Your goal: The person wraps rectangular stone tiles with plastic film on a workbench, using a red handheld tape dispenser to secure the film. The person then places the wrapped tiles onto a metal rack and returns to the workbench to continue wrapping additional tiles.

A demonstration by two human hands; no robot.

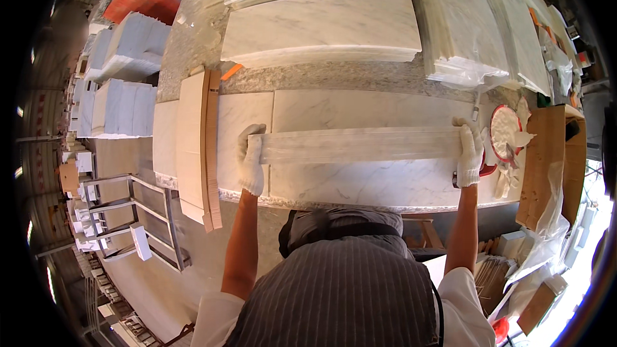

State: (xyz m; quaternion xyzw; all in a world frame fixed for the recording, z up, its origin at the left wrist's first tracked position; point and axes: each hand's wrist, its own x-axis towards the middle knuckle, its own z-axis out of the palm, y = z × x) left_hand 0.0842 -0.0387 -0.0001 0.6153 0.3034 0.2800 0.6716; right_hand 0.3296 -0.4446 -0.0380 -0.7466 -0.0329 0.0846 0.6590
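Observation:
A long, narrow strip of pale marble (pixel 363 146) lies crosswise in front of me, level above or on a larger marble slab (pixel 360 183); its faint streaky sheen may be a clear film. My left hand (pixel 252 159), in a white knit glove, grips the strip's left end with the fingers curled over it. At the other end my right hand (pixel 470 155), gloved alike, is closed round the strip. Beside that hand, partly hidden by it, sits a red object (pixel 488 168). A red-rimmed bowl of white paste (pixel 505 130) stands further right, a spatula (pixel 511 151) at its edge.
Stacked marble slabs (pixel 321 29) lie across the far side, with film-wrapped slabs (pixel 459 22) at far right. Flat cardboard (pixel 193 148) overhangs the table's left edge. An open cardboard box (pixel 543 167) stands at right. A metal rack (pixel 138 218) is on the left floor.

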